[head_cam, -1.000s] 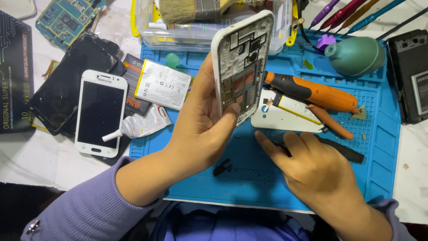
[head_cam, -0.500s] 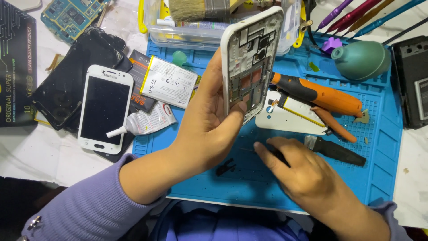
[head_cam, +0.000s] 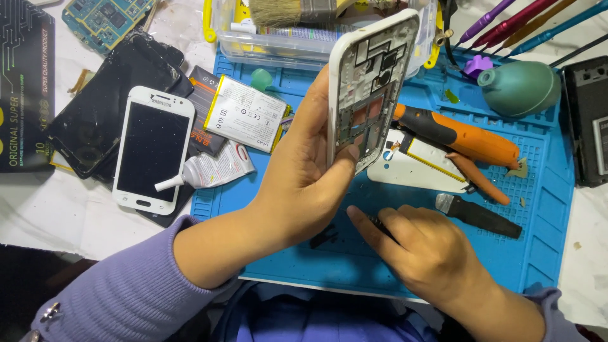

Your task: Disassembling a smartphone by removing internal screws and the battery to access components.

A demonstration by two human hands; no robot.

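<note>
The left hand [head_cam: 304,183] grips a white phone frame [head_cam: 370,88], holding it upright and tilted slightly, its open inner side toward the camera; the thumb presses on the lower edge and the fingers wrap behind it. The frame stands above the blue work mat [head_cam: 544,240], at about 12 o'clock from the hand.

The right hand [head_cam: 424,253] rests low on the mat at about 5 o'clock from the frame, fingers curled close around a thin dark tool [head_cam: 380,225]. Only a short piece of the tool shows, so its kind is hard to tell; it may be tweezers.

At 3 o'clock from the frame lies an orange and black screwdriver [head_cam: 462,136], partly over a white back cover [head_cam: 411,174]. A black-handled scraper [head_cam: 481,215] lies just beside the right hand, at its 1 o'clock. A green rubber blower [head_cam: 519,88] sits at the mat's 1 o'clock corner.

At 9 o'clock from the frame lie a phone battery [head_cam: 244,114], a small glue tube [head_cam: 209,171] and a white phone [head_cam: 154,149], face up on the surface [head_cam: 69,215]. A clear plastic box [head_cam: 266,44] with a brush [head_cam: 285,11] stands at 11 o'clock.
</note>
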